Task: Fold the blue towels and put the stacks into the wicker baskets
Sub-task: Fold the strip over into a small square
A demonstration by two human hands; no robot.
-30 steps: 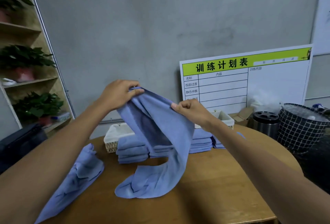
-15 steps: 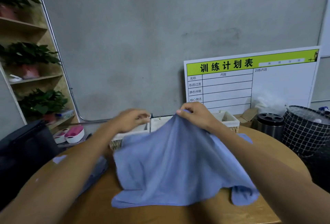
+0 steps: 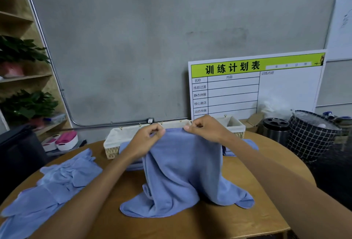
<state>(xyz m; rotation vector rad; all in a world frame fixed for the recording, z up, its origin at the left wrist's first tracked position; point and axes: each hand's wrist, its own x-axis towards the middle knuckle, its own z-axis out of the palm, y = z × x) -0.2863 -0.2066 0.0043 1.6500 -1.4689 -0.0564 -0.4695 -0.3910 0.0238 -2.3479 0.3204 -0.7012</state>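
- The left hand (image 3: 147, 139) pinches the top edge of a blue towel (image 3: 182, 172) between thumb and curled fingers, raised above the middle of the round wooden table (image 3: 245, 227).
- The right hand (image 3: 206, 129) pinches the same top edge just to the right, its fingers curled round the cloth too.
- The towel hangs down from both hands like a curtain; its lower part lies crumpled on the tabletop, spreading toward the near edge.
- Two wicker baskets with white cloth liners stand side by side along the table's far edge: the left basket (image 3: 114, 143) behind the left hand, the right basket (image 3: 236, 126) behind the right hand.
- Folded blue towels (image 3: 251, 144) lie in front of the baskets, mostly hidden behind the hanging towel; how many I cannot tell.
- A loose heap of unfolded blue towels (image 3: 55, 187) lies at the table's left edge, reaching toward the near-left side.
- Behind the table's far-right edge a white board with a green header (image 3: 255, 84) leans against the grey wall.
- To the right, off the table, stands a black wire-mesh bin (image 3: 312, 136) beside a dark cylindrical container (image 3: 275, 130).
- A wooden shelf with potted plants (image 3: 24, 103) stands at far left.
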